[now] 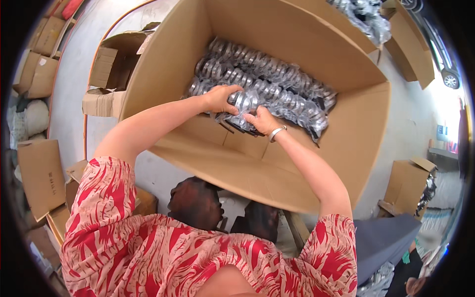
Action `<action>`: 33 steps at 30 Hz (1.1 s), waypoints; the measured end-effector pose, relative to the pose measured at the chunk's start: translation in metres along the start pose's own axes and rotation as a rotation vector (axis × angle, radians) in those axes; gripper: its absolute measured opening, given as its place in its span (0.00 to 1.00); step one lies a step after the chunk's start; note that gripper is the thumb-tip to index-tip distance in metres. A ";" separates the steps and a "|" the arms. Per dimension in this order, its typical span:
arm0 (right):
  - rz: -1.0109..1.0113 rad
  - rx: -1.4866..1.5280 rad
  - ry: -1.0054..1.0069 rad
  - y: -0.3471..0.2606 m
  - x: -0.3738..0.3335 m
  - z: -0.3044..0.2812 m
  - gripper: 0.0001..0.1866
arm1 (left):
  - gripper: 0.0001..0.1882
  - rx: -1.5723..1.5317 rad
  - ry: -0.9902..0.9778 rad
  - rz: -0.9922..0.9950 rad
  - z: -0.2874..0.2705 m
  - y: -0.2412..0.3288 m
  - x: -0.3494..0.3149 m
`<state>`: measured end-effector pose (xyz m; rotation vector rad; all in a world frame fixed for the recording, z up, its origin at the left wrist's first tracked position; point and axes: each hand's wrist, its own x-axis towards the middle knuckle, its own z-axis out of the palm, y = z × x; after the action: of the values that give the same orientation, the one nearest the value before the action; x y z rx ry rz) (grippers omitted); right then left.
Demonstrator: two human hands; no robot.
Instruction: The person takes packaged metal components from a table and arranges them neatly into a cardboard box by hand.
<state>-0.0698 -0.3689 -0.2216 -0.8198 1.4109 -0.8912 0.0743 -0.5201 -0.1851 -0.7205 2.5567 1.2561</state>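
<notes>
Both of my arms reach down into a large cardboard box (363, 116). Inside lie several rows of shiny round metal parts (277, 67) in clear plastic wrap, packed side by side. My left hand (221, 100) grips one end of a plastic-wrapped metal part (246, 101) in the row closest to me. On its other side my right hand (263, 122), with a silver bracelet at the wrist, closes on the same piece. Dark strip-like pieces (242, 127) stick out beneath the wrap. The kind of part cannot be made out, and its underside is hidden.
An open cardboard carton (104, 67) stands beyond the box's left side. More plastic-wrapped parts (363, 22) are piled at the far right. Another carton (403, 185) stands at the right, near a dark grey cloth-like surface (383, 242). Cartons (42, 175) line the left side.
</notes>
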 end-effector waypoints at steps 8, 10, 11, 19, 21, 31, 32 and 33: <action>-0.221 -0.114 -0.025 0.039 0.029 0.043 0.16 | 0.42 0.122 0.017 -0.045 0.011 -0.048 -0.026; -0.193 -0.188 0.060 0.048 0.033 0.047 0.16 | 0.42 0.134 -0.016 -0.113 0.012 -0.042 -0.026; -0.160 -0.110 0.039 0.053 0.035 0.048 0.18 | 0.42 0.142 -0.039 -0.173 0.012 -0.039 -0.026; -0.110 -0.152 0.116 0.077 0.034 0.068 0.20 | 0.39 0.541 -0.043 -0.142 0.021 -0.030 -0.036; -0.077 -0.152 0.124 0.077 0.033 0.070 0.20 | 0.38 0.665 -0.090 -0.154 0.022 -0.026 -0.037; -0.045 -0.395 0.210 0.074 0.035 0.068 0.24 | 0.38 0.981 0.033 0.181 0.022 -0.051 -0.023; -0.071 -0.453 0.210 0.070 0.037 0.067 0.25 | 0.38 0.991 0.031 0.191 0.021 -0.056 -0.023; -0.066 -0.453 0.213 0.071 0.037 0.065 0.25 | 0.38 0.987 0.029 0.196 0.022 -0.055 -0.023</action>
<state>-0.0040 -0.3721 -0.3008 -1.1399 1.8177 -0.7317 0.1217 -0.5237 -0.2280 -0.2590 2.8222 -0.0883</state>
